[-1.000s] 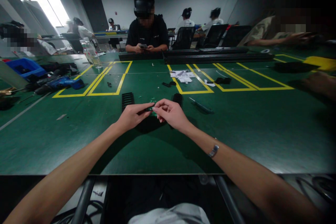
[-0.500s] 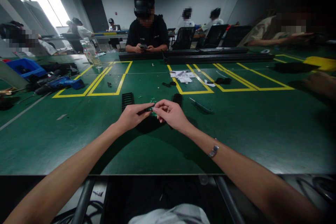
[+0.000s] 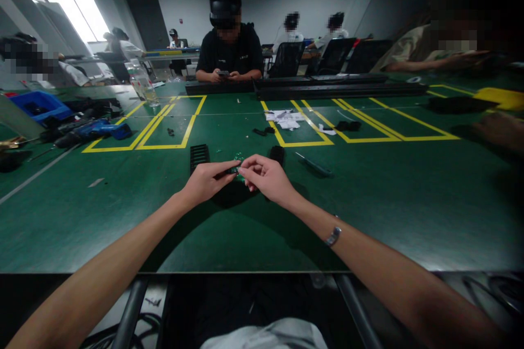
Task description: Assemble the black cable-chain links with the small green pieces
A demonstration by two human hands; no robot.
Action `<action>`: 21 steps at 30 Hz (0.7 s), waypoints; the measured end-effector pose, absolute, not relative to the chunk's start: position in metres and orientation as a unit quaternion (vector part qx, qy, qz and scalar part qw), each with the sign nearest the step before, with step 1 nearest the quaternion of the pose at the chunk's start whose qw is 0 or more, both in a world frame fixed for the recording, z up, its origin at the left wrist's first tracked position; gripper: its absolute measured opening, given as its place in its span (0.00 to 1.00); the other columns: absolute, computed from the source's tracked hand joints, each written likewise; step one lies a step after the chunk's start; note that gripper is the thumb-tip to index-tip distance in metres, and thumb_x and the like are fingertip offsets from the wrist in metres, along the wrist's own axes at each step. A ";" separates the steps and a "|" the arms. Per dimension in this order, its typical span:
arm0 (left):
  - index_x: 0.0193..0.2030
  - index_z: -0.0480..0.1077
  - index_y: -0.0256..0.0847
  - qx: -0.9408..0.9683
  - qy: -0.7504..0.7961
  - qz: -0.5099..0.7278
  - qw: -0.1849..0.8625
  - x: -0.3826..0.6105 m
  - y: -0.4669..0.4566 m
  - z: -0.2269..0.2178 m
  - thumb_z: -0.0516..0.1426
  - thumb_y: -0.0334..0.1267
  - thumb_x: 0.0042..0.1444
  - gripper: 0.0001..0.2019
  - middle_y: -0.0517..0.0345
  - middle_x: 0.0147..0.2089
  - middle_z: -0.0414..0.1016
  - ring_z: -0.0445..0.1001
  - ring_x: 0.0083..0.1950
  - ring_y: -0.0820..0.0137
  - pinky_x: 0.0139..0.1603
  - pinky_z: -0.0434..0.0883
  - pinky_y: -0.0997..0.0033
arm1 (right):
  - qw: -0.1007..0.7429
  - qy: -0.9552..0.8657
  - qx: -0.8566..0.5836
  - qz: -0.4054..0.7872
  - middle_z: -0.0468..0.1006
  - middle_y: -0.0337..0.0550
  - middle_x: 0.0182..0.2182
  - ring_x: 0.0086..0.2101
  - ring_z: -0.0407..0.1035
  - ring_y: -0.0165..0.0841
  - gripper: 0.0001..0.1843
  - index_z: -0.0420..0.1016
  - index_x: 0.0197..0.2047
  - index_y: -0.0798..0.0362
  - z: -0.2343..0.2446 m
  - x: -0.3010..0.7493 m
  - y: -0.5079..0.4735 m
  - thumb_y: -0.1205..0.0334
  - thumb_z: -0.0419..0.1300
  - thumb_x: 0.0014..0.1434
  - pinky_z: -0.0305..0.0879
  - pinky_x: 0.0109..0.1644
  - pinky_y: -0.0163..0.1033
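Observation:
My left hand point(image 3: 207, 180) and my right hand point(image 3: 266, 177) meet over the green table point(image 3: 123, 212), fingertips pinched together on a small green part point(image 3: 236, 170) held between them. Both hands are closed in a pinch. A dark object lies on the table under my hands, mostly hidden. A black slotted tray point(image 3: 198, 156) lies just beyond my left hand. A small black block point(image 3: 277, 154) sits just beyond my right hand. A thin dark tool point(image 3: 314, 164) lies to the right of it.
Yellow tape boxes point(image 3: 164, 122) mark the table. Black and blue tools point(image 3: 88, 130) and a blue bin point(image 3: 39, 104) sit at far left, papers point(image 3: 285, 118) mid-table, long black rails point(image 3: 339, 89) at the back. A person point(image 3: 229, 38) sits opposite; others work around.

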State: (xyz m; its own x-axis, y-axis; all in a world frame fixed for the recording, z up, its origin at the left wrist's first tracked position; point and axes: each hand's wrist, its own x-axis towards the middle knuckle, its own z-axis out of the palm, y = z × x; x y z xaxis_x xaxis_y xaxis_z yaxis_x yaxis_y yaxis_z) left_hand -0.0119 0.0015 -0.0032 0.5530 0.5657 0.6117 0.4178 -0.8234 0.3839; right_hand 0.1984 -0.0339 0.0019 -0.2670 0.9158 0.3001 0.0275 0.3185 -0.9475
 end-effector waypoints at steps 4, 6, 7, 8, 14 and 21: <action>0.56 0.74 0.37 0.874 0.284 0.383 0.096 -0.012 0.001 -0.003 0.59 0.40 0.63 0.17 0.50 0.44 0.82 0.78 0.34 0.73 0.36 0.73 0.76 | 0.483 -0.650 -0.367 0.457 0.73 0.37 0.24 0.23 0.69 0.28 0.13 0.71 0.41 0.54 0.003 0.198 -0.035 0.53 0.63 0.62 0.69 0.25 0.32; 0.56 0.74 0.37 0.874 0.284 0.382 0.098 -0.012 0.001 -0.003 0.58 0.41 0.63 0.17 0.50 0.44 0.82 0.79 0.34 0.72 0.36 0.73 0.76 | 0.484 -0.648 -0.370 0.457 0.73 0.36 0.23 0.23 0.69 0.28 0.13 0.71 0.41 0.53 0.003 0.198 -0.035 0.52 0.64 0.61 0.68 0.24 0.32; 0.56 0.74 0.37 0.874 0.284 0.381 0.099 -0.012 0.001 -0.003 0.58 0.41 0.63 0.17 0.49 0.44 0.82 0.79 0.35 0.72 0.37 0.73 0.76 | 0.485 -0.648 -0.371 0.456 0.73 0.36 0.23 0.22 0.69 0.28 0.14 0.71 0.41 0.53 0.003 0.198 -0.035 0.52 0.64 0.61 0.68 0.24 0.32; 0.56 0.74 0.36 0.875 0.284 0.380 0.099 -0.012 0.001 -0.004 0.58 0.41 0.63 0.17 0.49 0.44 0.82 0.79 0.35 0.72 0.37 0.73 0.76 | 0.485 -0.648 -0.371 0.455 0.73 0.36 0.23 0.22 0.69 0.28 0.14 0.71 0.41 0.54 0.003 0.198 -0.035 0.52 0.64 0.61 0.68 0.24 0.32; 0.56 0.74 0.37 0.874 0.285 0.381 0.095 -0.012 0.002 -0.004 0.59 0.40 0.63 0.17 0.51 0.43 0.82 0.77 0.32 0.74 0.35 0.73 0.77 | 0.484 -0.649 -0.369 0.457 0.73 0.36 0.24 0.23 0.69 0.28 0.13 0.71 0.41 0.54 0.003 0.197 -0.035 0.53 0.64 0.62 0.68 0.24 0.31; 0.56 0.74 0.37 0.875 0.281 0.384 0.095 -0.011 0.000 -0.003 0.59 0.39 0.62 0.16 0.51 0.44 0.82 0.79 0.34 0.73 0.37 0.75 0.76 | 0.481 -0.648 -0.373 0.457 0.73 0.36 0.23 0.22 0.68 0.28 0.14 0.70 0.41 0.53 0.000 0.197 -0.034 0.52 0.63 0.62 0.67 0.24 0.31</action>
State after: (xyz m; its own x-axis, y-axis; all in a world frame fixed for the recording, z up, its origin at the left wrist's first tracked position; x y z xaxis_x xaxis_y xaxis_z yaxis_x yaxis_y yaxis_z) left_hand -0.0110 0.0005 -0.0034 0.5478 0.5644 0.6176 0.4181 -0.8241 0.3823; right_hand 0.1967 -0.0343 -0.0001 -0.2586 0.9240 0.2816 0.0442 0.3025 -0.9521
